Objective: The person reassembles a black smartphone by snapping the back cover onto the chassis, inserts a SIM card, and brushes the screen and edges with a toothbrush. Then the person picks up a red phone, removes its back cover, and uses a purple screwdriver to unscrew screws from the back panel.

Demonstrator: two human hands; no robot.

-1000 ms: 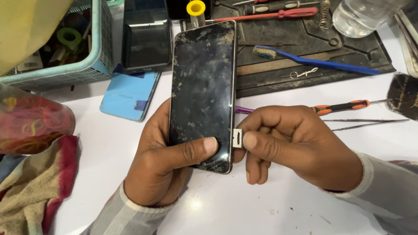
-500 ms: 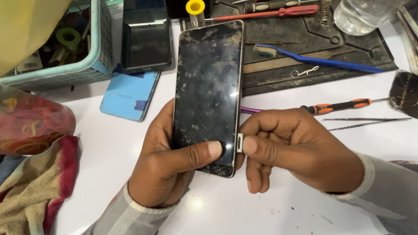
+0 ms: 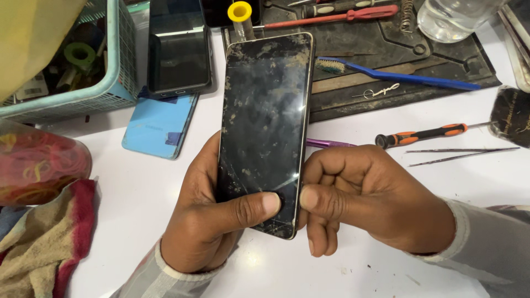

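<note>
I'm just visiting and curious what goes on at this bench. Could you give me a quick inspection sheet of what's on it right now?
Surface: white table, with a dark work mat at the back.
Job's things: black phone with a cracked, smeared screen, held upright over the table.
Clutter: blue brush, orange-handled screwdriver, tweezers, red screwdriver, second phone on a light blue panel, teal basket of small parts, cloth, clear jar.
Grippers: left hand grips the phone, thumb across the screen; right hand presses its thumb against the phone's right edge.
Cables: nothing seen.
Surroundings: nothing seen beyond the bench.
</note>
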